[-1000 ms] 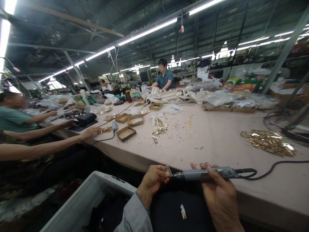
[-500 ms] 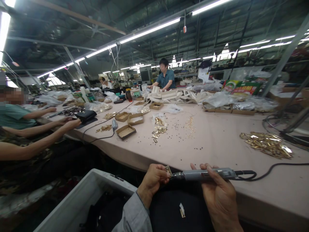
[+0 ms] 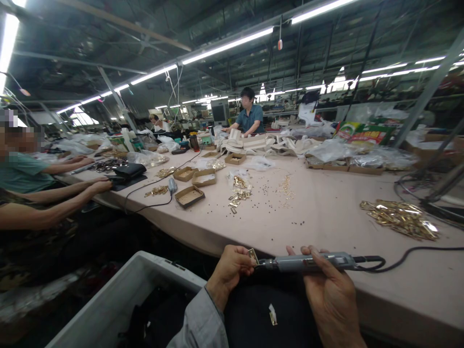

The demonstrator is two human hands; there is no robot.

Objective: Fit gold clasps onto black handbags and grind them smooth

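My left hand (image 3: pixel 231 271) pinches a small gold metal plate (image 3: pixel 253 255) between thumb and fingers. In my right hand (image 3: pixel 332 297) lies a grey electric screwdriver (image 3: pixel 302 263), held level with its tip pointing left. That tip meets the plate's lower edge, where the contact is partly hidden by my left fingertips. Below my hands is a dark material (image 3: pixel 253 324). On it shows a small gold fitting (image 3: pixel 273 318) with a white scrap at its top.
A pale crate (image 3: pixel 126 280) with dark items stands at my lower left. Gold fittings (image 3: pixel 402 220) are heaped on the table's right. Open cardboard boxes (image 3: pixel 189 196), loose gold pieces (image 3: pixel 239 195) and tiny dark bits lie farther back. Co-workers sit left and across; a cable (image 3: pixel 416 249) trails right.
My hands, the plate and the screwdriver stay almost where they were. At the left, a co-worker's hands have shifted left and slightly down beside a black item. The view has moved slightly.
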